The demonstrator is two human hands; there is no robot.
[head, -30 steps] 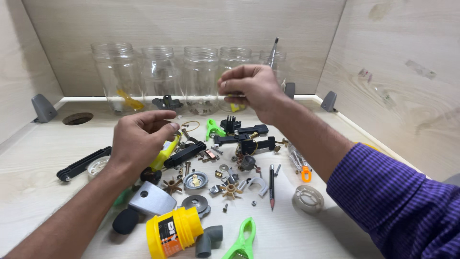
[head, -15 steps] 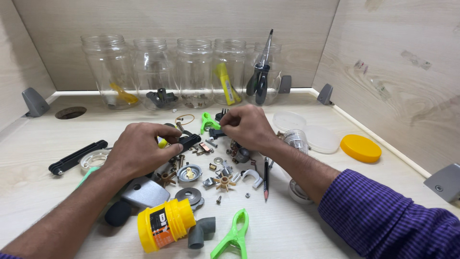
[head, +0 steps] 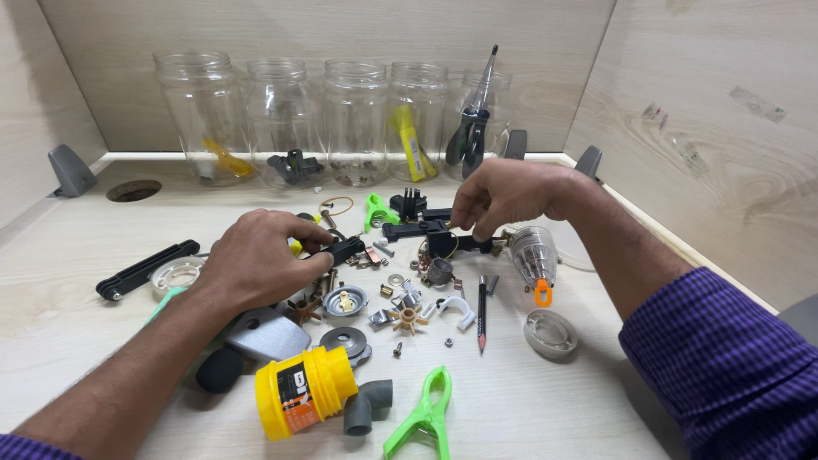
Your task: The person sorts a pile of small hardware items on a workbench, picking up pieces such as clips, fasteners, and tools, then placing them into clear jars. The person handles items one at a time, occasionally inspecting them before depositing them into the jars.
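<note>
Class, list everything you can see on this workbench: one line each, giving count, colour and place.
Clear glass jars: five, back row.
Yellow plastic bottle: one, front, lying down.
Green plastic clamps: two, front and middle.
Grey pipe elbow: one, beside bottle.
Black flat bar: one, left.
Pencil: one, dark, centre.
Clear cone with orange tip: one, right.
Small metal parts: many, centre.
Left hand: holds black piece.
Right hand: fingers on black bracket.

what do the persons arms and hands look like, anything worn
Both hands, the left hand and the right hand, are bare: no gloves, rings or watch show. Both forearms are uncovered. A purple sleeve with a fine dark check is pushed up on the right arm; a sliver of the same cloth shows at the left.
</note>
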